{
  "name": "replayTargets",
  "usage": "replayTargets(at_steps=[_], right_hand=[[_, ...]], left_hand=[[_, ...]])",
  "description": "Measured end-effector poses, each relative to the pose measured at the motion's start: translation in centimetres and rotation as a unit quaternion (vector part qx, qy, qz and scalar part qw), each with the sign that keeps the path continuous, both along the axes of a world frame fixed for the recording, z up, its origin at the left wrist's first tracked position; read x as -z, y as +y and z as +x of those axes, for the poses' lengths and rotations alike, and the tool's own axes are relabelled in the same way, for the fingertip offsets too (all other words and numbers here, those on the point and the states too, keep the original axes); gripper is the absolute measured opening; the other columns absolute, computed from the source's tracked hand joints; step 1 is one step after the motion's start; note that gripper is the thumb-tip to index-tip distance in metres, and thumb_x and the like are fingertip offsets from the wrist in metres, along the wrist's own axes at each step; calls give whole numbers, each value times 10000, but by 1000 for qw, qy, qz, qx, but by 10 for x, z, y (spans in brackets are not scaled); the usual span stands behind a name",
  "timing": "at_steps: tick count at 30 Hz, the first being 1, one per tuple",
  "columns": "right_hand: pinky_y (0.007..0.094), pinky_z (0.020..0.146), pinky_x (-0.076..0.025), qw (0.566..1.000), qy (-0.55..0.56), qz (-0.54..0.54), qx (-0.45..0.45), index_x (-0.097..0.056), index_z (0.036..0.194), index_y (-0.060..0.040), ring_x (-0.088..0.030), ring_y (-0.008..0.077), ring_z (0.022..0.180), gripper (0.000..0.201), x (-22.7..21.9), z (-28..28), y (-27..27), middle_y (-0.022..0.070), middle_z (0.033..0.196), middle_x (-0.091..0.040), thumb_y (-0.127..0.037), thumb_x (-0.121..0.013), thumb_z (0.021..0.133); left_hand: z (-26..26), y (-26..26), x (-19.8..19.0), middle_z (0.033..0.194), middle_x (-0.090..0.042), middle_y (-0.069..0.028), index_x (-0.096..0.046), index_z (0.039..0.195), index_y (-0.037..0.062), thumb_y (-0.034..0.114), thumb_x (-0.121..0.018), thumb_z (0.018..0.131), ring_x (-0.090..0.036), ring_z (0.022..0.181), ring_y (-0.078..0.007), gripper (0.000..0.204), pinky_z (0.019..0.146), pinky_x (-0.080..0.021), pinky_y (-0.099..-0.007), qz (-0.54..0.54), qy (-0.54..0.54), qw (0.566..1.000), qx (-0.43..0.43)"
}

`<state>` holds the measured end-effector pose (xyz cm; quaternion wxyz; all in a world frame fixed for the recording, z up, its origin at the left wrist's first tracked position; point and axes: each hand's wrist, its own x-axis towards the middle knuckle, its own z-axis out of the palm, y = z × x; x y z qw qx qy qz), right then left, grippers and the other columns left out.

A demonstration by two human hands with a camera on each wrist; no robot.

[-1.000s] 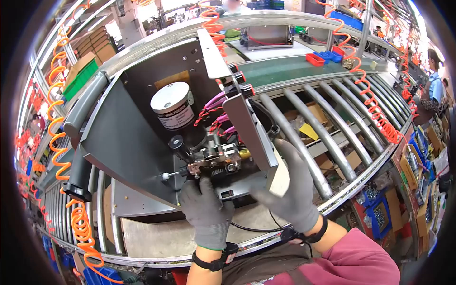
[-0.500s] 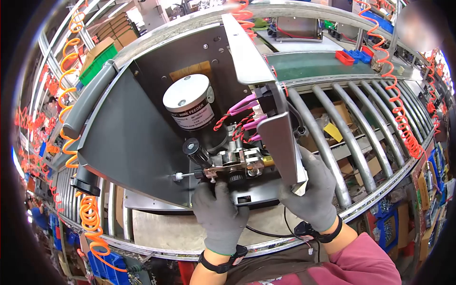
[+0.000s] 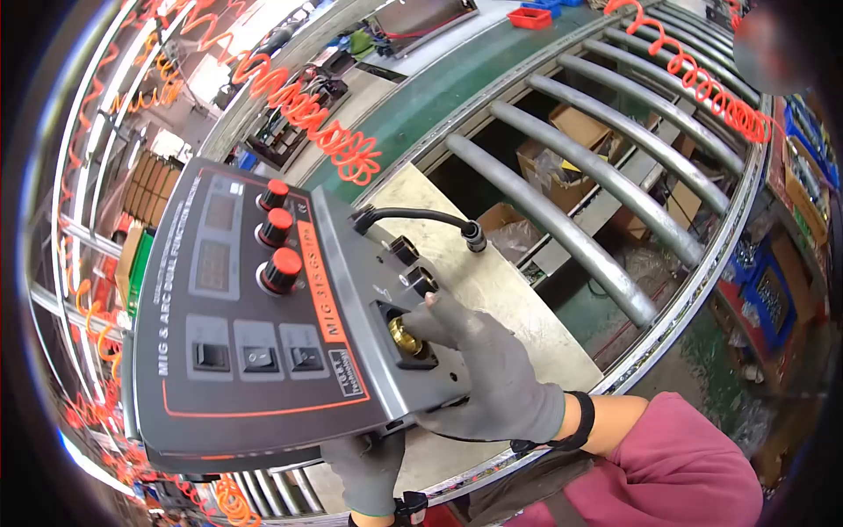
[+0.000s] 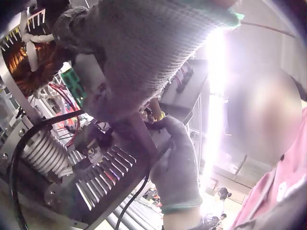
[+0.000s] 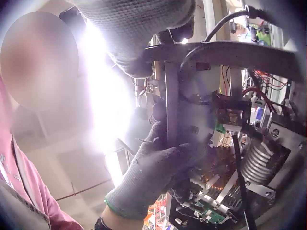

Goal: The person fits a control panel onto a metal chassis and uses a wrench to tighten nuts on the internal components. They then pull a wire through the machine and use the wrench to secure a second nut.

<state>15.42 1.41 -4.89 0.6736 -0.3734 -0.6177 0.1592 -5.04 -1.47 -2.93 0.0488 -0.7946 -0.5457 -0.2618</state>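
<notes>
A welding machine [image 3: 255, 400] marked MIG & ARC fills the head view's left half, its control face tilted towards me. On its sloping lower face is a brass connector [image 3: 400, 337]. My gloved right hand [image 3: 496, 378] pinches this connector, thumb over the brass and the other fingers behind the panel's lower edge. Beneath the machine, my gloved left hand [image 3: 364, 479] shows only in part. In the right wrist view the left hand [image 5: 144, 177] reaches inside the casing beside an upright metal edge; I cannot tell whether it grips anything there.
A black cable [image 3: 421, 215] with a plug sticks out above the connector. The machine stands by a pale board [image 3: 518, 303] on a roller conveyor [image 3: 562, 233]. Orange coiled hoses [image 3: 303, 110] hang behind. Within the casing are a copper coil [image 4: 33, 67] and finned metal [image 4: 108, 177].
The machine has turned, so its control face shows instead of the open side with the wire feeder. My right hand went from the panel's edge to the brass connector; the left is now mostly hidden below.
</notes>
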Motion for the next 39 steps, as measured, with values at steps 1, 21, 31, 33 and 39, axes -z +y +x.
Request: replayTargets(at_steps=[1,21,31,33,39], right_hand=[[384,805,-503,1000,-4,3,-5,-296,1357,28,-642,329,943,1012,-1,0,1,196,1063,-625,-130,-854,527],[365,836,-506,995,-104,13,-2,-555,1136,-7,-619,311,1006,683,-12,5,5,177,1092,-617,-47,-762,487],[364,804,-510,995,-74,-48,39,-476,1237,3,-624,316,953,718,-12,-8,-10,165,1084,-602,-103,-779,595],[385,828,-497,998,-58,-25,9,-364,1328,35,-596,353,998,899,0,-3,-13,228,1157,-555,-225,-836,609],[364,823,-510,999,2,-34,23,-357,1325,51,-620,345,956,981,20,-5,-14,212,1201,-547,-259,-879,554]], left_hand=[[-3,1,1,1168,-535,-159,-443,1207,-15,46,-761,679,-578,1051,-249,619,866,-481,-332,-27,-28,999,5],[1,4,-3,1005,-553,-176,-490,1170,52,79,-712,622,-562,841,-361,592,667,-484,-417,54,1,998,-45],[2,4,0,825,-553,-138,-543,1039,51,99,-741,596,-527,752,-360,488,653,-445,-435,110,35,993,-31],[2,8,7,831,-548,-140,-545,1028,46,144,-794,593,-534,776,-365,510,673,-449,-420,147,-2,989,-14],[-10,8,20,1240,-452,-139,-355,1300,5,-4,-789,603,-515,1116,-231,821,962,-427,-352,22,-98,995,-15]])
